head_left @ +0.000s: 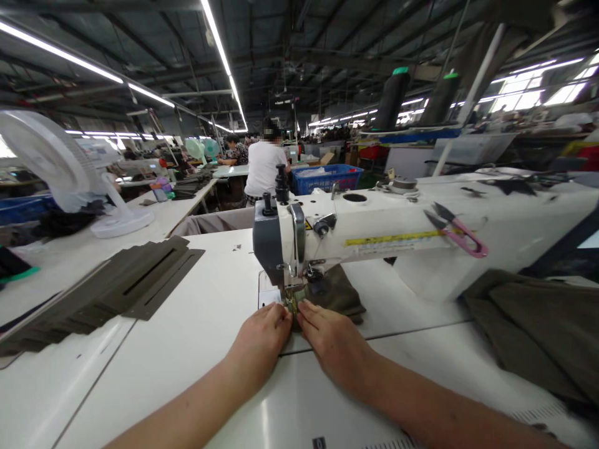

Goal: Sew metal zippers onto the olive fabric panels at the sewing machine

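Note:
A white sewing machine (388,224) stands across the table, its needle area right in front of my hands. Under the presser foot lies a dark olive piece of fabric (339,296), bunched to the right of the needle. My left hand (262,337) is closed at the fabric's near left edge, thumb and fingers pressed together. My right hand (330,340) holds the same piece from the right, fingers together just before the foot. The fingertips of both hands nearly meet there, and they partly hide the cloth.
A stack of olive cut pieces (116,287) lies on the left. More dark fabric (538,330) is heaped at the right. Pink-handled thread snips (461,234) rest on the machine arm. Further back are a white fan (56,162), a blue basket (327,179) and a person in white (266,165).

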